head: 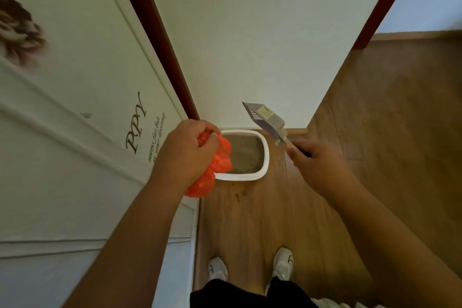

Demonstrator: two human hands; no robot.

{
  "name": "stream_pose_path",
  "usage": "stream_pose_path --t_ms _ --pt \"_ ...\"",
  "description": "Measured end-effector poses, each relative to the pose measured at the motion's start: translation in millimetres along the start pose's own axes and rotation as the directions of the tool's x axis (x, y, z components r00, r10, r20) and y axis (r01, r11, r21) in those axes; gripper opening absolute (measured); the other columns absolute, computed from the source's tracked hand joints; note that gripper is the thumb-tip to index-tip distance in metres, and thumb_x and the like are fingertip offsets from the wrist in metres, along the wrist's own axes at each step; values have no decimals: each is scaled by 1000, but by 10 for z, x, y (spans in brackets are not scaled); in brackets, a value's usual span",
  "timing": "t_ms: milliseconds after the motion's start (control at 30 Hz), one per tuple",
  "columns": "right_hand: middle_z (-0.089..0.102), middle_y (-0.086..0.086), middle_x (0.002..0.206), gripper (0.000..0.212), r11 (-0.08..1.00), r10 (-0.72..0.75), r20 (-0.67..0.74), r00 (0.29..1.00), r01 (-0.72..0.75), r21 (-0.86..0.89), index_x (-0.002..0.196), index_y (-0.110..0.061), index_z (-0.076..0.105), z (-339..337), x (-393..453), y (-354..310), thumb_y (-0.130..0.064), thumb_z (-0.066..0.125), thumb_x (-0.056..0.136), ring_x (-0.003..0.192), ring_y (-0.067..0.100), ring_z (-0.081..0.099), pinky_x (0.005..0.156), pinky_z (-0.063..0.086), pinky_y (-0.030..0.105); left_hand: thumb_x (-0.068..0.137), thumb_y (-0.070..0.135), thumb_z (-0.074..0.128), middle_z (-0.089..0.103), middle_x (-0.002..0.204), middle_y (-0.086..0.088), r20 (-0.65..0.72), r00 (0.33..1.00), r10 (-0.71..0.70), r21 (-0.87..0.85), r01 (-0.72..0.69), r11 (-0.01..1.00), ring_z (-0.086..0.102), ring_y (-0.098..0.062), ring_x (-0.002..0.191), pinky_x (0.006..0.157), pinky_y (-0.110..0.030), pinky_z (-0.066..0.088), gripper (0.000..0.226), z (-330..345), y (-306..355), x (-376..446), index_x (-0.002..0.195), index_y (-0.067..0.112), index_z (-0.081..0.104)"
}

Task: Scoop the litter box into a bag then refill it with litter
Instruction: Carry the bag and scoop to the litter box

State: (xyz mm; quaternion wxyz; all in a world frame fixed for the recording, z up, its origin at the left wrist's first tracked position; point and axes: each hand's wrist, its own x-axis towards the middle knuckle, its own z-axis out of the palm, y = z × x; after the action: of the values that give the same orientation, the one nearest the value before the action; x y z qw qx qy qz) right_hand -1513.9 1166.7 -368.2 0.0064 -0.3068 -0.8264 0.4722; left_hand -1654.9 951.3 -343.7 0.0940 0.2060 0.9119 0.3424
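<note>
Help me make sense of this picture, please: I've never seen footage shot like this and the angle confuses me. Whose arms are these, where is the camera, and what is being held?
There is no machine here. The camera sits on a person's head and looks forward and down, so you see their own two arms and, at the bottom, their white shoes. The wide lens bends the walls. The left hand grips a crumpled orange bag. The right hand holds a grey litter scoop by its handle, blade raised. On the wooden floor, against the wall, stands a white-rimmed litter box with grey-brown litter in it. A few specks lie on the floor before it.
</note>
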Motion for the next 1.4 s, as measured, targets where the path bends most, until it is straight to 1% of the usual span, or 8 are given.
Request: stream_pose_path --t_ms 200,367,500,667,833,967,1167,1400 --pt "72 -2 76 24 997 -73 59 996 75 -31 111 -29 76 19 491 167 -39 56 101 71 24 67 72 60 45 98 28 58 61 112 9 -53 996 -64 -8 64 998 56 -1 93 76 -17 41 17 226 -82 151 108 35 69" --pt "72 -5 79 30 997 -46 84 995 50 -51 123 -23 72 185 740 234 -37 56 102 68 16 66 65 56 32 98 29 58 61 110 11 -36 996 -86 -14 85 996 57 0 95 76 -16 40 16 360 -316 323 107 36 69" --pt "70 -2 77 27 999 39 72 997 -37 -35 121 -25 72 400 832 301 -36 56 102 66 19 65 60 52 30 97 31 57 62 110 10 14 996 -83 9 83 996 59 -6 95 75 -16 40 16 470 -590 562 105 37 69" --pt "71 3 82 33 991 131 62 989 -133 25 127 -26 67 794 932 496 -41 54 101 61 16 59 61 52 32 97 30 57 60 105 14 69 995 -77 -1 78 997 56 2 90 75 -14 39 15 672 -936 806 100 41 67" --pt "71 0 83 28 985 169 93 981 -170 0 124 -24 67 1136 1102 858 -34 52 102 61 14 61 54 49 24 98 30 57 58 105 14 118 989 -90 -16 92 996 55 6 91 75 -18 43 14 1010 -1243 943 100 40 67" --pt "71 -2 82 25 980 198 102 975 -201 12 120 -28 68 1386 1367 1249 -36 52 102 62 14 62 54 50 27 97 29 58 58 110 14 117 988 -100 -14 103 995 54 6 92 76 -16 43 18 1446 -1544 1011 110 37 67" --pt "69 0 79 27 979 204 107 973 -204 -14 123 -27 67 1817 1849 2060 -36 52 103 61 12 58 51 46 24 97 33 58 58 108 16 113 986 -124 -7 126 992 54 5 93 81 -22 49 14 2325 -2140 1141 108 41 62" --pt "69 -7 82 26 972 235 107 966 -235 -6 124 -32 64 2501 2363 3191 -39 52 101 64 12 63 52 47 22 98 34 59 58 109 18 140 974 -180 -25 185 982 55 6 97 80 -18 44 13 3524 -3115 1279 109 40 64"
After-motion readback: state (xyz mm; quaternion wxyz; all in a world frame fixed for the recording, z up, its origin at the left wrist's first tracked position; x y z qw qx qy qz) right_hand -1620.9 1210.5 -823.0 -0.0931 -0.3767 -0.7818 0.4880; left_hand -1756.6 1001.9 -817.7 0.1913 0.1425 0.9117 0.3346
